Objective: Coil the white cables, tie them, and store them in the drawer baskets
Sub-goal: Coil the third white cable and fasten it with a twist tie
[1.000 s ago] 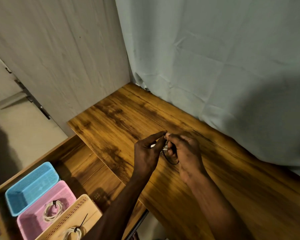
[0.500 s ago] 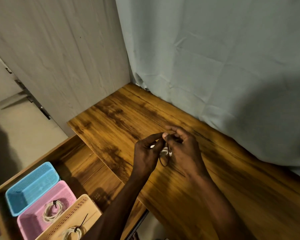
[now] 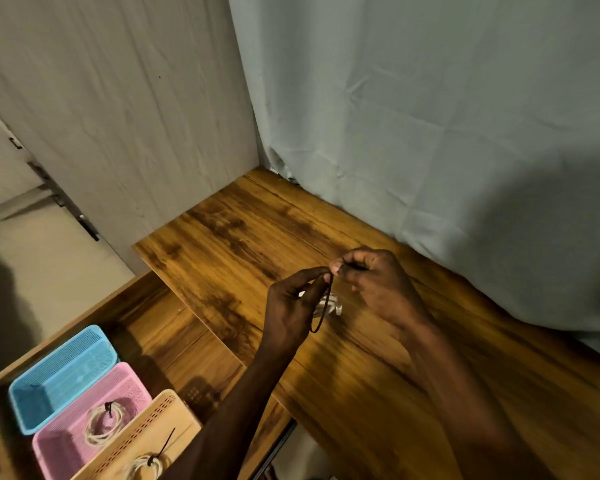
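Note:
Above the wooden desk [image 3: 243, 244], my left hand [image 3: 291, 306] holds a small coiled white cable [image 3: 331, 304], mostly hidden behind its fingers. A thin black tie [image 3: 323, 308] loops around the coil and hangs below it. My right hand [image 3: 371, 282] pinches the tie's upper end, fingertip to fingertip with my left. In the open drawer [image 3: 167, 337] at lower left sit a blue basket [image 3: 59, 375], a pink basket [image 3: 84, 431] with a tied white coil, and a beige basket [image 3: 142, 441] with another tied coil.
A pale blue curtain [image 3: 430, 133] hangs along the desk's back and right side. A grey wall panel [image 3: 118, 116] stands at the left. The blue basket holds nothing visible.
My right hand has risen and moved slightly right, drawing the black tie up into a taller, narrower loop. My left hand has kept hold of the coil.

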